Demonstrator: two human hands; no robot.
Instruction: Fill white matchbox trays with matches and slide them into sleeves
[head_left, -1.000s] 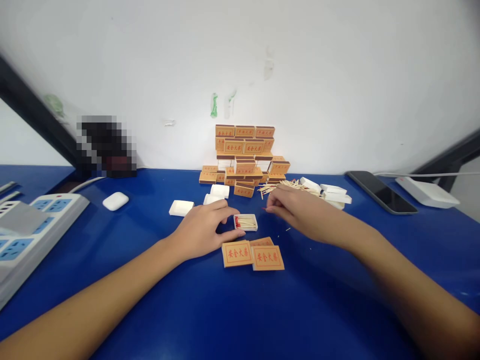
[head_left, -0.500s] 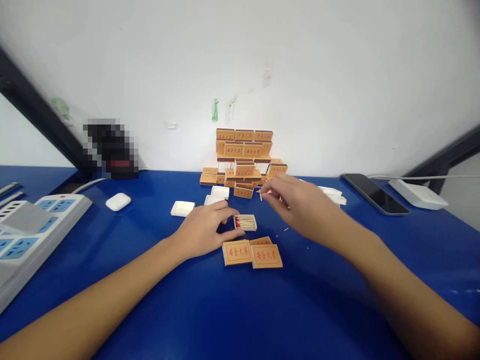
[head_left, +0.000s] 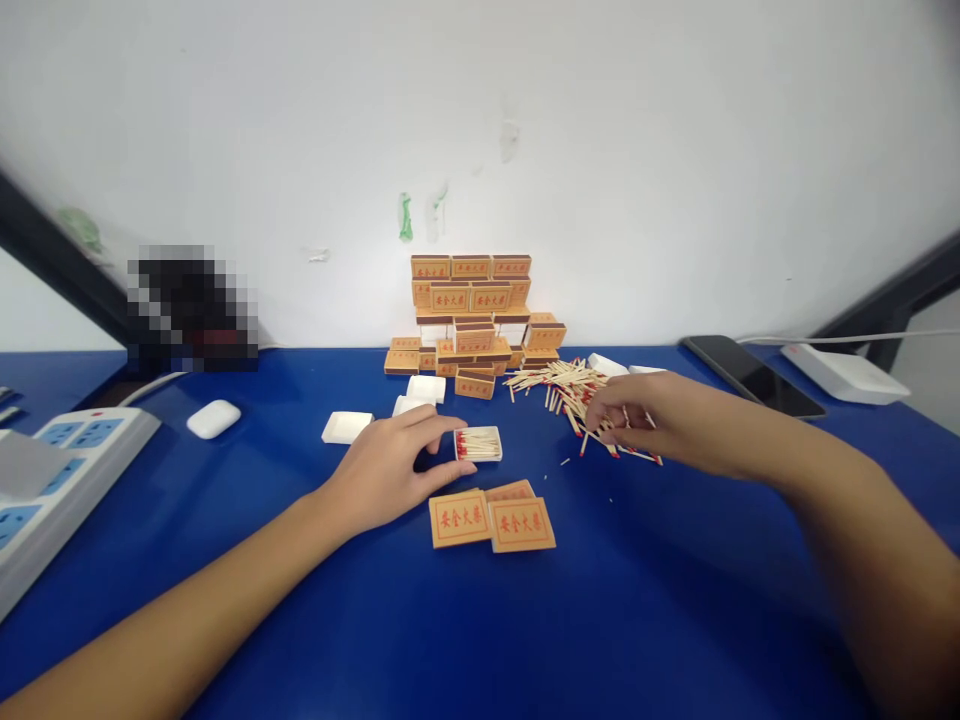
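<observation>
My left hand [head_left: 390,462] rests on the blue table, thumb and forefinger closed on the left end of a small white tray [head_left: 478,443] that holds red-tipped matches. My right hand [head_left: 651,420] lies to the right, fingers curled down onto a loose heap of matches [head_left: 564,388]; I cannot make out whether any match is pinched. Just in front of the tray lie orange matchbox sleeves [head_left: 491,518] with red print.
A stack of orange matchboxes [head_left: 472,315] stands against the white wall. Empty white trays [head_left: 346,427] lie left of it. An earbud case [head_left: 214,418] and a power strip [head_left: 52,480] sit at the left, a phone [head_left: 751,375] and a white box [head_left: 844,373] at the right.
My right hand moved from beside the tray up toward the stack, then right and down onto the loose matches. My left hand kept its hold on the tray. The view shifted slightly.
</observation>
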